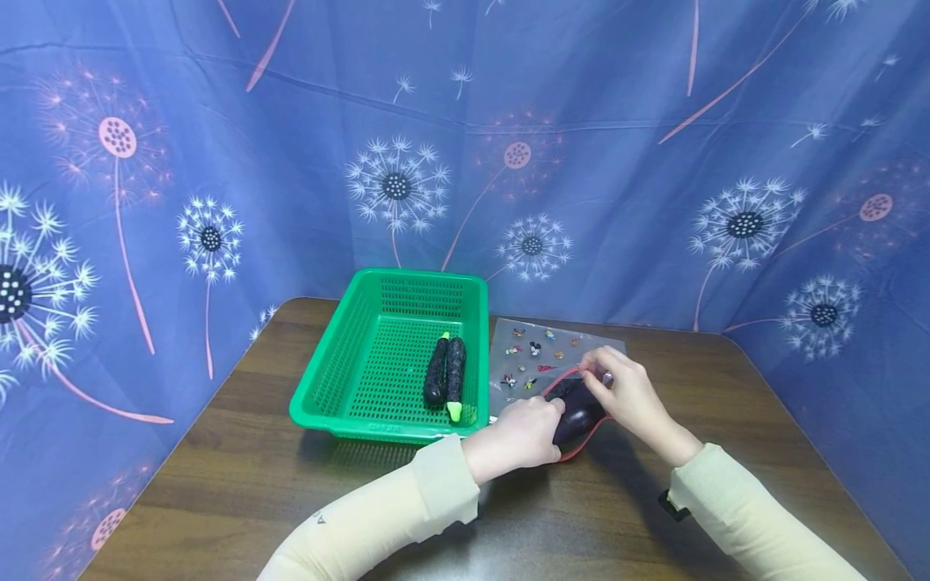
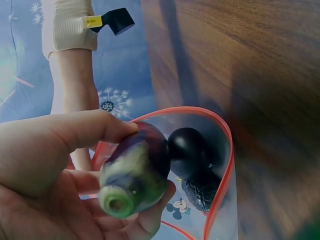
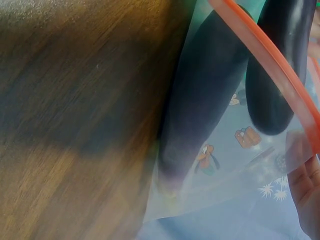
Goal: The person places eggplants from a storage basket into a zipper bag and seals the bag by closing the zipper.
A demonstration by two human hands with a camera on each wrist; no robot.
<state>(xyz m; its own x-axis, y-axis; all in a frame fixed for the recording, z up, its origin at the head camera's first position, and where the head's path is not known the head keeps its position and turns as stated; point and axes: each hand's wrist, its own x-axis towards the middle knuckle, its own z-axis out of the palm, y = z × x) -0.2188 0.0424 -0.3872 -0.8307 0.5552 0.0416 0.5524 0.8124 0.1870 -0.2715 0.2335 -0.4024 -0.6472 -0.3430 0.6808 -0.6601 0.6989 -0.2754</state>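
Observation:
My left hand point(image 1: 519, 433) grips a dark purple eggplant point(image 2: 150, 165) around its green stem end. The eggplant's rounded end point(image 3: 272, 107) points down into the mouth of a clear bag with small cartoon prints point(image 1: 523, 373). A red strip point(image 2: 227, 150) edges that mouth, which is spread wide. At the far side of the mouth, my right hand point(image 1: 626, 395) pinches the red edge between thumb and fingers. Inside the bag lies another long eggplant point(image 3: 205, 85), along with a dark, rough-skinned vegetable point(image 2: 202, 192) that is partly hidden by the rim.
A green plastic basket point(image 1: 320, 420) stands left of the bag. In it lie two long, dark, bumpy vegetables point(image 1: 454, 371) with light green ends. Brown wooden table point(image 1: 240, 476) extends around them, and a blue dandelion-patterned cloth point(image 1: 291, 161) hangs behind.

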